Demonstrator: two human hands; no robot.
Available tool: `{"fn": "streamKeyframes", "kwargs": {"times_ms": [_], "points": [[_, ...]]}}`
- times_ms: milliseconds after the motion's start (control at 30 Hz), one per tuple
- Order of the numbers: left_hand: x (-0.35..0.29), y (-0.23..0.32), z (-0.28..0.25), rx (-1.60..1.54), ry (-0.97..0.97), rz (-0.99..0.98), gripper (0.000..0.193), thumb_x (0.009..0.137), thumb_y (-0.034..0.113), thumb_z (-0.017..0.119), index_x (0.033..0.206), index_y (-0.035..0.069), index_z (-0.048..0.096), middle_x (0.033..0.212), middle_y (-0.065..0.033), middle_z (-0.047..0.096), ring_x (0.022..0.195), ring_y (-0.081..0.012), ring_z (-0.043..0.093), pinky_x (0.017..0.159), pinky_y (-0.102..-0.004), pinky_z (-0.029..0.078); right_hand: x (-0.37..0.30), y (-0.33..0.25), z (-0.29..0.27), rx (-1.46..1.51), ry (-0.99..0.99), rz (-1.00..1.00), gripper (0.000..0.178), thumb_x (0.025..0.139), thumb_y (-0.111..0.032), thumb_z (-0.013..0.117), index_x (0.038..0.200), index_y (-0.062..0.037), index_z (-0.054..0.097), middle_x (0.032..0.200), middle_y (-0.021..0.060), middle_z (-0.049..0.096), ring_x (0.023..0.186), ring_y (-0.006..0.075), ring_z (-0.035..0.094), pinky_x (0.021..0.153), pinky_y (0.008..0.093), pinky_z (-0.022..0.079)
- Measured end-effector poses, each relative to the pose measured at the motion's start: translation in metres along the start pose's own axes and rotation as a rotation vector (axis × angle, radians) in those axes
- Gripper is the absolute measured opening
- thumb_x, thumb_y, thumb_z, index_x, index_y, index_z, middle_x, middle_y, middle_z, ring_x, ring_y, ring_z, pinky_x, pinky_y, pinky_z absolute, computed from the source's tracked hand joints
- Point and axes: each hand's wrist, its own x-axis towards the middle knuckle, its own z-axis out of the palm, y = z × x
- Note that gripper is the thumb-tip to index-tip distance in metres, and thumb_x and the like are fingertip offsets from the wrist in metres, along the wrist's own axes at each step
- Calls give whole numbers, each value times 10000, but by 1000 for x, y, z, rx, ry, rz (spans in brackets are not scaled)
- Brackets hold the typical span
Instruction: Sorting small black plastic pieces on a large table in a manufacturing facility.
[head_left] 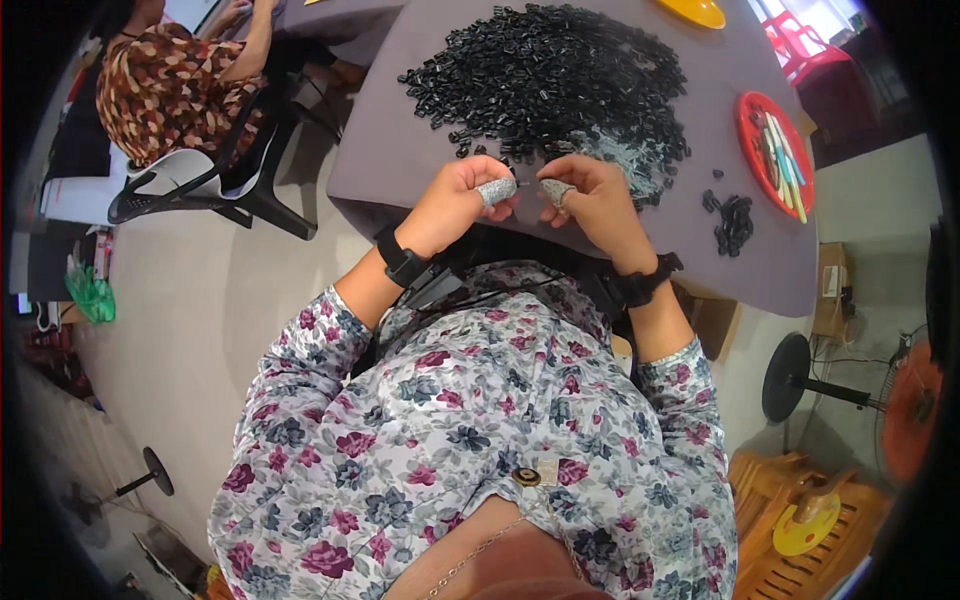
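My left hand [455,203] and my right hand [598,203] face each other over the table's near edge. Grey wrapping covers both thumbs. A small black piece with a thin pale metal pin [525,184] sticking out is pinched in the left fingers, the pin pointing toward the right hand. The right fingers are also closed together; whatever is between them is too small to make out. Just beyond my hands lies a wide heap of small black plastic pieces [545,75]. Thin silvery metal pieces [630,158] lie at its right front.
A small separate pile of black pieces [735,225] lies right of my hands. Behind it stands a red tray [746,128] with several long tools. A yellow plate [697,12] sits at the far edge of the grey-covered table [385,150]. Another person [185,85] sits at the left on a black chair [265,180].
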Motion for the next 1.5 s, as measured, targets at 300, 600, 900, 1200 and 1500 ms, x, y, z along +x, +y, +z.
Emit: {"fn": "streamKeyframes", "kwargs": {"times_ms": [300, 600, 900, 1200, 1500], "points": [[-2, 1, 9, 30, -65, 55, 82, 1007, 50, 605, 1072, 52, 656, 954, 2, 699, 824, -75, 658, 750, -234, 545, -3, 13, 4, 89, -70, -51, 224, 966, -22, 615, 1166, 38, 697, 969, 92, 732, 787, 143, 717, 695, 258, 572], [-1, 5, 10, 95, -85, 67, 85, 1006, 38, 607, 1078, 36, 652, 964, -5, 698, 833, -76, 654, 777, -243, 552, -10, 11, 1, 106, -65, -74, 159, 960, 23, 621, 1109, 31, 676, 962, 64, 747, 788, 106, 709, 691, 238, 579], [-1, 9, 8, 127, -159, 9, 113, 1035, 89, 600, 1104, 24, 660, 938, -25, 708, 827, -90, 658, 765, -242, 551, -15, 15, 2, 95, -49, -52, 134, 935, 52, 625, 1052, 32, 686, 936, 66, 746, 829, 113, 722, 697, 242, 576], [4, 9, 6, 132, -234, -39, 115, 1042, 74, 571, 1074, 25, 670, 929, -39, 718, 779, -96, 666, 717, -241, 555, -16, 21, -2, 76, -108, -83, 228, 895, 127, 564, 1085, 46, 659, 984, 93, 738, 810, 134, 720, 722, 260, 588], [5, 7, 8, -57, -240, -201, 175, 1034, 111, 605, 1144, 3, 688, 897, -37, 721, 731, -96, 675, 691, -222, 560, -25, 20, 11, 123, -145, -101, 395, 881, 125, 560, 1254, 40, 659, 940, 50, 697, 830, 115, 696, 734, 260, 593]]}}
